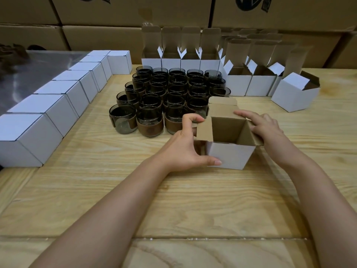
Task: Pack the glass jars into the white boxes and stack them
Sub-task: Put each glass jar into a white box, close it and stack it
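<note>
An open white box with a brown inside stands on the wooden table in front of me, empty. My left hand grips its left side, thumb on the white front wall and fingers on the left flap. My right hand rests on its right flap, fingertips at the back edge. Just behind stand several dark glass jars with brown bands, packed close together in rows. The nearest jars are by my left hand.
A row of closed white boxes runs along the left side of the table. Open white boxes with raised lids line the back and right, one tilted box at the far right. Large brown cartons wall the back.
</note>
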A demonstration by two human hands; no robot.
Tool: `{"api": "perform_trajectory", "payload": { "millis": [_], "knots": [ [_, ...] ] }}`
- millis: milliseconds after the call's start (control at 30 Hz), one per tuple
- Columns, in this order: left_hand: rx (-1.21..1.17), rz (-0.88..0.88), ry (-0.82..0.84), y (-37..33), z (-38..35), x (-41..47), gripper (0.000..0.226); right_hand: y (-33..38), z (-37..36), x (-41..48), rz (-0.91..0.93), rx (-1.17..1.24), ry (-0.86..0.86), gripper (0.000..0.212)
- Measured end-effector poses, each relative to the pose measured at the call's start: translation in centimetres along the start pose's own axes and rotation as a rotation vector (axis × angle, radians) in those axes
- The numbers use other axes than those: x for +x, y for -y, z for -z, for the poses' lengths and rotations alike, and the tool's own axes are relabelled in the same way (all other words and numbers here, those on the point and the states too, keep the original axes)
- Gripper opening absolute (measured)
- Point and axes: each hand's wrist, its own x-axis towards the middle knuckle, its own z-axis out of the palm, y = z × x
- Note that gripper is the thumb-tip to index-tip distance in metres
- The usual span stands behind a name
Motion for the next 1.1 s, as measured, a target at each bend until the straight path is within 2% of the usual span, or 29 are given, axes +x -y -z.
{"api": "perform_trajectory", "payload": {
  "millis": [100, 167, 267, 333, 400, 433, 500, 633, 700, 767, 900, 1100],
  "knots": [
    [-0.021, -0.004, 0.015, -0.1, 0.2, 0.0, 0.088, 0.3, 0.4, -0.1, -0.021, 0.021, 0.004, 0.052],
    [-0.031, -0.001, 0.019, 0.0, 0.2, 0.0, 0.088, 0.7, 1.0, -0.2, -0.025, -0.061, -0.006, 0.045],
    [-0.037, -0.002, 0.015, 0.2, 0.1, 0.1, 0.088, 2.5, 2.3, -0.1, -0.055, -0.524, -0.012, 0.042],
    [-0.044, -0.007, 0.016, 0.3, 0.1, 0.2, 0.087, 4.8, 2.7, 0.3, -0.015, -0.763, -0.086, 0.039],
    [-0.051, -0.013, 0.019, 0.3, 0.1, 0.3, 0.086, 8.2, 2.7, 0.9, 0.119, -0.738, -0.150, 0.037],
    [-0.058, -0.018, 0.020, 0.4, 0.0, 0.3, 0.085, 9.9, 2.4, 1.4, 0.201, -0.671, -0.131, 0.037],
    [-0.064, -0.029, 0.021, 0.4, -0.1, 0.3, 0.082, 12.7, 1.0, 2.8, 0.313, -0.628, 0.018, 0.038],
    [-0.007, -0.077, 0.020, 0.2, -0.1, 0.2, 0.084, 15.6, -2.7, 6.3, 0.289, -0.816, 0.317, 0.038],
    [-0.006, -0.090, 0.037, 0.4, 0.0, 0.2, 0.086, 15.5, -3.8, 7.8, 0.243, -0.798, 0.410, 0.038],
    [-0.013, -0.097, 0.042, 0.7, -0.1, 0.3, 0.093, 15.1, -4.2, 8.7, 0.191, -0.729, 0.486, 0.045],
    [-0.003, -0.091, 0.054, 0.8, -0.1, 0.4, 0.094, 14.2, -4.8, 9.8, 0.151, -0.637, 0.491, 0.063],
    [0.012, -0.083, 0.031, 0.9, -0.2, 0.4, 0.105, 13.8, -5.2, 9.7, 0.140, -0.565, 0.427, 0.059]
  ]
}}
